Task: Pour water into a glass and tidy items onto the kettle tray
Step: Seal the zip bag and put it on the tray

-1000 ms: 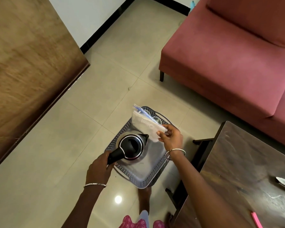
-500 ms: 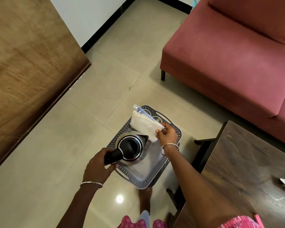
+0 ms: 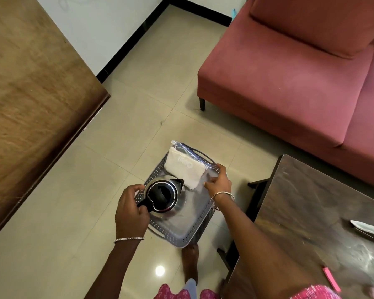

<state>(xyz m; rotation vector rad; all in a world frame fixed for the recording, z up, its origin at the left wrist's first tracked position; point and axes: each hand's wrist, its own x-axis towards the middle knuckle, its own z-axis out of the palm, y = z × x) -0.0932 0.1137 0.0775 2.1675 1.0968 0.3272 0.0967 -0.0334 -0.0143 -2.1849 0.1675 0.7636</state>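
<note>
One tray, one kettle, one plastic bag, two hands, all mine. Tray is the landmark: grey, perforated walls, a handle at each end, sitting on the tiled floor. Kettle stands upright inside the tray, on its left half; steel body, black lid and rim, black handle pointing at me, spout pointing away toward the bag. My left hand is at the tray's left edge, fingers curled closed round the kettle handle. Bag lies in the tray's far end, tilted, one corner poking over the far rim; clear plastic, white folded contents with faint print. My right hand is at the tray's right rim, fingertips pinched on the bag's near corner. One bangle per wrist.
</note>
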